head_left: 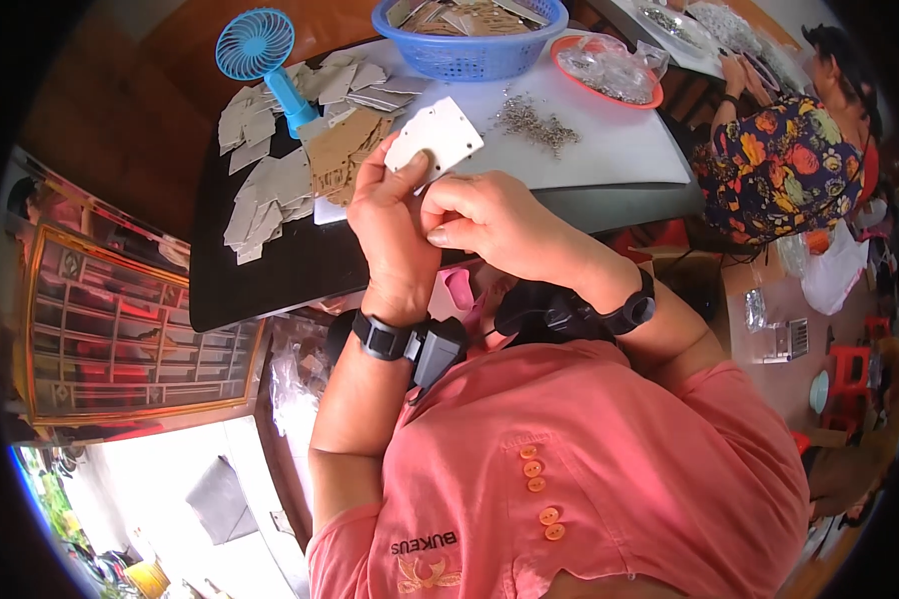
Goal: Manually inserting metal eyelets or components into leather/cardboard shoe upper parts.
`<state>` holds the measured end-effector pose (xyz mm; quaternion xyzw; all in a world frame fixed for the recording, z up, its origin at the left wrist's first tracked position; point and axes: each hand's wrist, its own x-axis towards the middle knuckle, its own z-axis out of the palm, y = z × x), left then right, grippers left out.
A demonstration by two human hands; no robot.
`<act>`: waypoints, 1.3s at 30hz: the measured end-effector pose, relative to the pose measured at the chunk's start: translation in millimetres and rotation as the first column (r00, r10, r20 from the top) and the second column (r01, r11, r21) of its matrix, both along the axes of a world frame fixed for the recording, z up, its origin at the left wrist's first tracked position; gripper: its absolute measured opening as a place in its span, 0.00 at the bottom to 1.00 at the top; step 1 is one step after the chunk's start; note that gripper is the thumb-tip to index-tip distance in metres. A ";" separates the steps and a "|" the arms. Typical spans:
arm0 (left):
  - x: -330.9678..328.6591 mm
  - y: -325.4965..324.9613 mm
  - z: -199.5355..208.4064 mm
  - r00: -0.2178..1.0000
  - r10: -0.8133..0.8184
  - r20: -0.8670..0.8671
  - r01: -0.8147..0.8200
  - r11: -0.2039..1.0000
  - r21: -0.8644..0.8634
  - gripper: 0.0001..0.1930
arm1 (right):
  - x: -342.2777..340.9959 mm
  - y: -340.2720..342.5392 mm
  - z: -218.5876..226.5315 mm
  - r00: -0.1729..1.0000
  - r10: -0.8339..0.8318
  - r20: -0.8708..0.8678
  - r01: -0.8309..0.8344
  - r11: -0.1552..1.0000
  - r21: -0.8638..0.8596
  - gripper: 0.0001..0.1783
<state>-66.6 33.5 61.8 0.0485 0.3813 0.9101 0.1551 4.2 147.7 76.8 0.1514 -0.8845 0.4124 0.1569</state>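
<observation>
A white card [447, 135] with small dark holes along its edges is pinched between the thumb and fingers of my left hand [385, 195], above the table's near edge. My right hand [474, 215] is just below the card, its thumb and fingertips pressed together beside my left wrist. Whatever lies between those fingertips, if anything, is too small or hidden to make out. Behind the card is a stack of brown cards [345, 152], and a scattered pile of tiny metal pieces [534, 125] lies on a white sheet [609, 150] to the right.
White cards [270, 200] lie in loose piles on the left of the dark table [215, 285]. A blue handheld fan [257, 50] stands among them. At the back are a blue basket [469, 58] of cards and a red tray [649, 98] with plastic bags. Another person [784, 165] sits at the far right.
</observation>
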 end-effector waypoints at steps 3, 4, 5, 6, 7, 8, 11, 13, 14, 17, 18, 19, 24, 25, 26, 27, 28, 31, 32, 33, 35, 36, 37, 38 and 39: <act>-10.1 0.8 -5.7 0.995 -0.091 0.030 0.088 0.992 0.086 0.18 | -4.6 -3.8 4.2 0.927 0.088 0.364 0.067 0.918 -0.391 0.05; -12.9 1.7 -8.0 0.991 -0.129 0.032 0.124 0.985 0.120 0.18 | -3.5 -4.9 2.9 0.926 0.087 0.366 0.067 0.919 -0.389 0.05; -14.9 1.6 -8.7 0.985 -0.167 0.038 0.162 0.980 0.117 0.17 | -1.2 -6.5 0.4 0.943 0.074 0.325 0.086 0.888 -0.452 0.04; -15.8 3.0 -9.4 0.985 -0.168 0.040 0.162 0.980 0.119 0.17 | 0.6 -7.4 -2.3 0.957 0.056 0.284 0.103 0.851 -0.515 0.03; -15.8 3.7 -10.2 0.985 -0.171 0.035 0.165 0.977 0.138 0.17 | 2.1 -8.2 -6.2 0.956 0.058 0.288 0.104 0.850 -0.517 0.03; -15.6 4.6 -11.1 0.984 -0.174 0.030 0.168 0.973 0.157 0.17 | 3.5 -8.7 -10.7 0.977 0.033 0.209 0.076 0.866 -0.495 0.03; -15.1 6.6 -16.4 0.984 -0.168 0.055 0.156 0.971 0.180 0.18 | 8.2 -6.5 -11.7 0.996 0.006 0.087 0.030 0.910 -0.412 0.02; -9.9 7.0 -15.7 0.986 -0.151 0.070 0.137 0.976 0.166 0.18 | 9.4 -3.6 -13.3 0.999 0.001 0.044 0.015 0.936 -0.352 0.02; -7.0 7.8 -14.3 0.988 -0.134 0.081 0.120 0.980 0.157 0.18 | 9.5 -1.7 -15.4 0.994 0.039 0.106 0.012 0.896 -0.445 0.02; -0.4 9.7 -9.5 0.987 -0.123 0.102 0.114 0.989 0.090 0.16 | 11.1 0.5 -18.4 0.982 0.089 0.165 0.013 0.845 -0.534 0.02; -1.1 10.0 -10.8 0.987 -0.124 0.104 0.115 0.990 0.086 0.16 | 11.8 0.9 -19.2 0.982 0.095 0.165 0.008 0.847 -0.532 0.01; -3.3 10.1 -12.1 0.986 -0.136 0.091 0.128 0.987 0.094 0.16 | 12.2 0.4 -20.7 0.982 0.094 0.166 0.010 0.845 -0.535 0.01; -6.0 14.3 -18.6 0.987 -0.130 0.091 0.120 0.987 0.110 0.17 | 13.8 0.6 -24.2 0.995 -0.042 0.096 0.072 0.936 -0.344 0.02; -6.0 14.9 -21.5 0.986 -0.142 0.089 0.132 0.985 0.108 0.17 | 14.3 2.4 -22.6 0.994 -0.042 0.097 0.074 0.935 -0.346 0.02; -5.6 15.3 -23.2 0.984 -0.154 0.088 0.144 0.984 0.107 0.17 | 14.3 5.1 -19.5 0.972 0.027 0.232 0.081 0.894 -0.441 0.02; -4.6 15.6 -23.8 0.984 -0.155 0.090 0.145 0.984 0.105 0.17 | 13.8 6.7 -16.3 0.929 0.109 0.353 0.102 0.843 -0.528 0.02; -2.7 16.2 -23.3 0.984 -0.145 0.100 0.135 0.985 0.106 0.16 | 13.3 7.3 -12.7 0.929 0.109 0.355 0.104 0.842 -0.530 0.02; 0.6 15.1 -19.2 0.986 -0.127 0.103 0.114 0.985 0.126 0.16 | 14.5 4.3 -6.8 0.918 0.073 0.389 0.189 0.781 -0.595 0.04; 1.4 14.7 -17.1 0.988 -0.119 0.094 0.104 0.984 0.145 0.16 | 15.3 1.5 -11.5 0.918 0.073 0.389 0.190 0.781 -0.595 0.04; 2.1 13.8 -14.9 0.988 -0.119 0.095 0.105 0.984 0.145 0.16 | 15.4 -1.2 -20.1 0.950 0.054 0.307 0.155 0.772 -0.616 0.04; 3.0 10.9 -11.6 0.992 -0.107 0.070 0.098 0.988 0.120 0.16 | 17.1 -5.5 -27.1 0.988 0.012 0.152 0.084 0.787 -0.611 0.04; 3.3 10.2 -10.9 0.992 -0.107 0.071 0.098 0.988 0.120 0.16 | 17.8 -5.3 -27.0 0.988 0.012 0.152 0.085 0.787 -0.611 0.04; 3.9 8.8 -10.4 0.990 -0.116 0.077 0.106 0.986 0.125 0.16 | 19.0 -5.1 -26.4 0.997 -0.023 0.077 0.060 0.850 -0.524 0.04; 4.4 7.8 -10.3 0.989 -0.125 0.083 0.113 0.985 0.131 0.16 | 20.1 -4.9 -25.9 0.999 -0.050 -0.002 0.044 0.903 -0.428 0.03; 4.3 7.4 -11.5 0.989 -0.123 0.084 0.112 0.985 0.131 0.16 | 20.8 -5.2 -25.6 0.999 -0.048 -0.001 0.043 0.902 -0.429 0.03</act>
